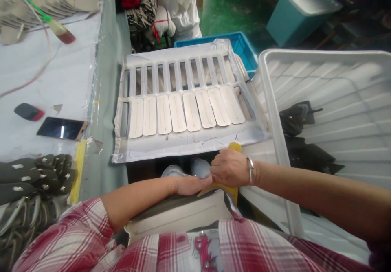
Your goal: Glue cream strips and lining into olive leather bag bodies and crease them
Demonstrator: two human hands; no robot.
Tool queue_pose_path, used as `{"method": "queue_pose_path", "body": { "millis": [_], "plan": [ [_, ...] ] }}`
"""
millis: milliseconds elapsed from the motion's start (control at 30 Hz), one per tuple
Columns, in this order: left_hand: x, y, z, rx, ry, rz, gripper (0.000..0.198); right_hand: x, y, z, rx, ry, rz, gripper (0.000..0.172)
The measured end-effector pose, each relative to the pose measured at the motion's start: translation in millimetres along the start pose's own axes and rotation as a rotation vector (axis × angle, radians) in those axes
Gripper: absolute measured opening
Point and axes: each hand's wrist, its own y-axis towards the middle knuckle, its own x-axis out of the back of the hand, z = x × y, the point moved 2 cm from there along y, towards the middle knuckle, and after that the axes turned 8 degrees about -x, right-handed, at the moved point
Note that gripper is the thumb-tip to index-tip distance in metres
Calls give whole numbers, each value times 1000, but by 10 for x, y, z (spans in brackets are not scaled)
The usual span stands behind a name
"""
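Observation:
My right hand [227, 168], with a bangle at its wrist, is closed on a yellow piece [235, 146]. The piece shows above the fist and below it; its exact kind is hidden. My left hand [190, 185] lies stretched out over the top edge of a pale panel [180, 219] on my lap, its fingertips touching the right hand and close to the yellow piece. In front stands a whitish frame [180, 148] with rows of slots. Several pale rounded strips [165, 115], each with a thin line down its middle, lie side by side over its lower row.
On the left table are a phone [62, 128], a black-and-red object [29, 112], a brush [61, 31] and stacks of dark pieces [36, 178]. A large white bin [276, 141] stands at right with dark items inside. A blue crate [244, 52] is behind the frame.

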Motion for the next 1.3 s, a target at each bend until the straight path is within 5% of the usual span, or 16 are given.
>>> {"method": "queue_pose_path", "body": {
  "millis": [267,767,1067,1200,1300],
  "plan": [
    [-24,46,-85,-47,144,138,78,-45,-142,64,-185,23,27,39],
    [-32,71,-255,-264,132,225,52,-100,-246,177,-353,50,177,43],
    [-196,94,-511,-193,455,101,40,-109,-467,281,-448,58,180,44],
    [-270,2,-610,10,686,-77,61,-59,-549,357,-496,56,184,49],
    [-282,-168,-654,64,635,-135,79,-52,-652,344,-538,199,179,50]
  ]
}}
